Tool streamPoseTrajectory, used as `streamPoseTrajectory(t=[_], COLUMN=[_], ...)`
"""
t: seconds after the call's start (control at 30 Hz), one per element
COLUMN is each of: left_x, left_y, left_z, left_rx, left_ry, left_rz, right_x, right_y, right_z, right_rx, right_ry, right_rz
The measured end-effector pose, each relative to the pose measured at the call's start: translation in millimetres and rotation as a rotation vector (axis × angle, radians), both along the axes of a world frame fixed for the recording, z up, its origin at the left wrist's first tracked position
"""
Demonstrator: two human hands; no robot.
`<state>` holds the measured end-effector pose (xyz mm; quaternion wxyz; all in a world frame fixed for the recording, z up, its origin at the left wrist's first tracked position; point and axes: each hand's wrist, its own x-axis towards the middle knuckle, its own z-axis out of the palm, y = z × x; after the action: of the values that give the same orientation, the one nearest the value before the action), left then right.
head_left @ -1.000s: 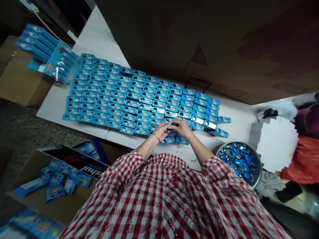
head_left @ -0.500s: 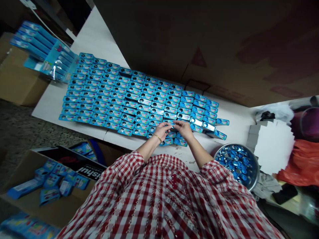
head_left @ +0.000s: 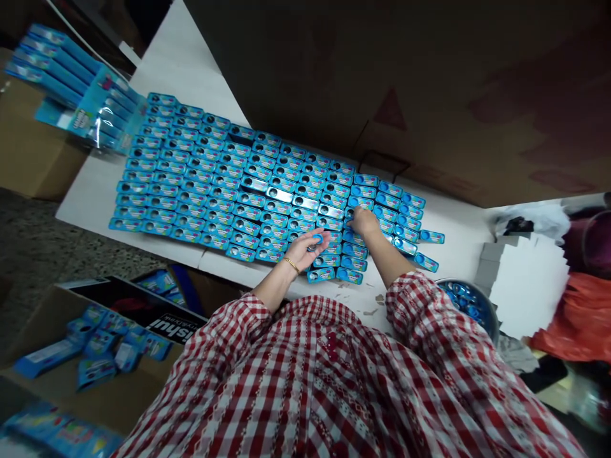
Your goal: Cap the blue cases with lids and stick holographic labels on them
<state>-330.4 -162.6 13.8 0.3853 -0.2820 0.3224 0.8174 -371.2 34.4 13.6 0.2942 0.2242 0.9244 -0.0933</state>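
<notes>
Many small blue boxes stand packed in rows on the white table, most with a round dark hole in the upturned face. My left hand, with a gold bangle at the wrist, is palm up over the near rows. Its curled fingers hold small round blue discs with silvery edges. My right hand is closed, its fingertips down at the face of a box on the right side of the rows. Whatever those fingertips pinch is hidden. Boxes around the right hand show blue in their holes.
A metal bowl of blue discs stands at the right, beside stacked white card and an orange bag. A large cardboard box walls off the back. An open carton with blue packs sits lower left; packaged boxes lie upper left.
My hands, together over the near rows before, are now apart. The right moved away from me and rightward onto a box; the left shifted slightly left and turned palm up, showing discs.
</notes>
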Motion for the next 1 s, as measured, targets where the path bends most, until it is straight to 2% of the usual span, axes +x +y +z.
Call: streamPoseTrajectory(t=[0.13, 0.23, 0.3, 0.37, 0.47, 0.53, 0.63, 0.7, 0.77, 0.93, 1.0], left_x=[-1.7, -2.7, -2.8, -1.7, 1.9, 4.2, 4.5, 2.7, 0.4, -2.2, -2.4], left_y=[-1.9, -2.5, -1.3, 1.8, 7.9, 10.4, 9.2, 6.0, 1.9, -8.3, -11.1], left_z=[1.9, 1.5, 1.0, 0.6, 0.6, 1.1, 2.1, 2.3, 1.8, -2.8, -5.1], left_rx=[0.022, 0.008, 0.0, -0.006, -0.022, -0.017, 0.023, 0.031, 0.021, -0.031, -0.047], left_ry=[0.018, 0.015, 0.013, 0.012, -0.011, -0.029, -0.004, 0.02, 0.027, -0.003, -0.012], left_rz=[-0.016, -0.026, -0.042, -0.052, -0.048, -0.067, -0.112, -0.105, -0.072, -0.006, 0.006], right_x=[-7.1, 6.5, 22.6, 39.1, 54.8, 56.2, 44.9, 30.8, 14.8, -16.7, -25.6], right_y=[1.5, -5.0, -16.4, -30.5, -44.0, -41.7, -23.5, -8.6, 2.6, 6.3, 3.8], right_z=[0.7, 7.6, 12.2, 14.4, 12.1, 8.9, 5.2, 3.9, 2.8, -1.1, -3.5], right_rx=[0.033, 0.023, -0.105, -0.313, -0.56, -0.659, -0.712, -0.674, -0.574, -0.089, 0.011], right_ry=[-0.073, 0.063, 0.254, 0.387, 0.41, 0.413, 0.424, 0.388, 0.356, 0.219, 0.111], right_rz=[0.01, 0.046, 0.107, 0.218, 0.316, 0.255, 0.025, -0.127, -0.152, 0.1, 0.127])
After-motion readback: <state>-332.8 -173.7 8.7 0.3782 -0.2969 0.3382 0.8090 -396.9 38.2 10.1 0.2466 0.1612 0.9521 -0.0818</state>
